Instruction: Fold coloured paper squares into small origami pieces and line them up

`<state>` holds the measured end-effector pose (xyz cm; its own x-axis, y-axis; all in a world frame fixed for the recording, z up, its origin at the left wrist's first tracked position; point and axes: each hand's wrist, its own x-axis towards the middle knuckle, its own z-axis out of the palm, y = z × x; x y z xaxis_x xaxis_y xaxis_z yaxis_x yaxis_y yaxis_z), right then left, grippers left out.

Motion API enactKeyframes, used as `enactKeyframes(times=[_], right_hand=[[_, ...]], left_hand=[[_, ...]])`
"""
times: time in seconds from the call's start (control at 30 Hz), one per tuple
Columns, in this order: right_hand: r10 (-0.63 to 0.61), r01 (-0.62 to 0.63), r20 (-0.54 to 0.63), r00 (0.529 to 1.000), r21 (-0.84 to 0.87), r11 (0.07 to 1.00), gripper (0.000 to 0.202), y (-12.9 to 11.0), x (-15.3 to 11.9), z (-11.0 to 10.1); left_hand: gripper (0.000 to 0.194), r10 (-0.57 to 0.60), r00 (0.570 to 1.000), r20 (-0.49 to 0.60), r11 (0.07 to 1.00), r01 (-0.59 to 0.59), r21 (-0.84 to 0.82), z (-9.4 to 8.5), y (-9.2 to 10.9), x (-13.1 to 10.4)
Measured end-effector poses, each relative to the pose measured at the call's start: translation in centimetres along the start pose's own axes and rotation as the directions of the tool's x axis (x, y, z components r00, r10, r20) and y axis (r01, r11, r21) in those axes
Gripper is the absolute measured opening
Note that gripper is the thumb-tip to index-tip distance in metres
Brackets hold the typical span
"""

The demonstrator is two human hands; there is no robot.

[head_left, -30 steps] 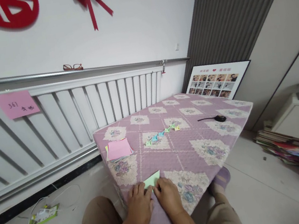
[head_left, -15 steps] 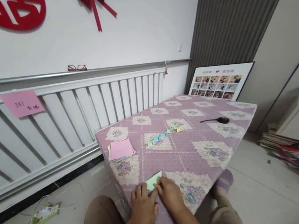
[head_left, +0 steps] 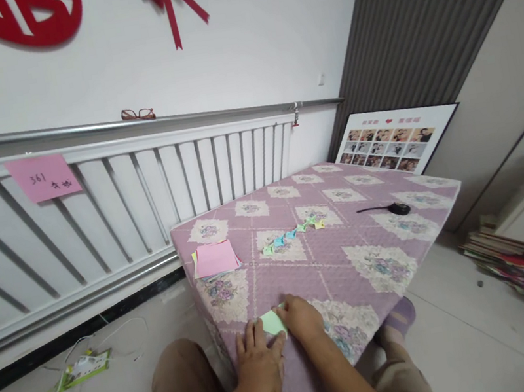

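A folded light green sheet of paper [head_left: 271, 322] lies on the near end of the cloth-covered table. My left hand [head_left: 260, 368] holds it down, its fingers on the left edge and the thumb at the lower edge. At the paper's right corner, the fingers of my right hand [head_left: 302, 317] are closed on it; the fingertips partly hide that corner. Farther up the table lies a row of small folded paper pieces [head_left: 291, 234] in green, blue and yellow. To the left is a stack of coloured paper sheets [head_left: 215, 258], pink on top.
A dark, long-handled object [head_left: 398, 208] lies on the table's right side. Along the wall runs a white radiator [head_left: 169, 177], with glasses [head_left: 138, 114] on the pipe above. A framed photo board [head_left: 383, 143] leans behind the table. A power strip [head_left: 85, 368] with cables sits on the floor.
My right hand has moved up along the paper to its right corner, and more of the green surface shows. My left thumb now presses the lower edge. The view has shifted slightly.
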<state>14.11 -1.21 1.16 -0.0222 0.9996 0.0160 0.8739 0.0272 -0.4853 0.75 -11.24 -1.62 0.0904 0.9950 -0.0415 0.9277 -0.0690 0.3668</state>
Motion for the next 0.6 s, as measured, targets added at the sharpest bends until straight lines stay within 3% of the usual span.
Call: enactKeyframes(times=[0.1, 0.27, 0.6], right_hand=[[0.038, -0.033, -0.035, 0.999, 0.123, 0.992, 0.032, 1.4, 0.6, -0.8], [0.081, -0.081, 0.011, 0.997, 0.285, 0.955, 0.040, 3.2, 0.6, -1.2], [0.072, -0.116, 0.114, 0.991, 0.451, 0.885, 0.051, 1.9, 0.8, -0.6]], left_hand=[[0.047, -0.017, 1.000, -0.007, 1.000, 0.017, 0.004, 0.4, -0.1, 0.1], [0.048, -0.025, 1.000, 0.014, 1.000, 0.025, 0.013, 0.3, 0.0, -0.1], [0.047, -0.040, 0.999, 0.022, 0.999, 0.040, 0.033, 0.0, 0.1, -0.2]])
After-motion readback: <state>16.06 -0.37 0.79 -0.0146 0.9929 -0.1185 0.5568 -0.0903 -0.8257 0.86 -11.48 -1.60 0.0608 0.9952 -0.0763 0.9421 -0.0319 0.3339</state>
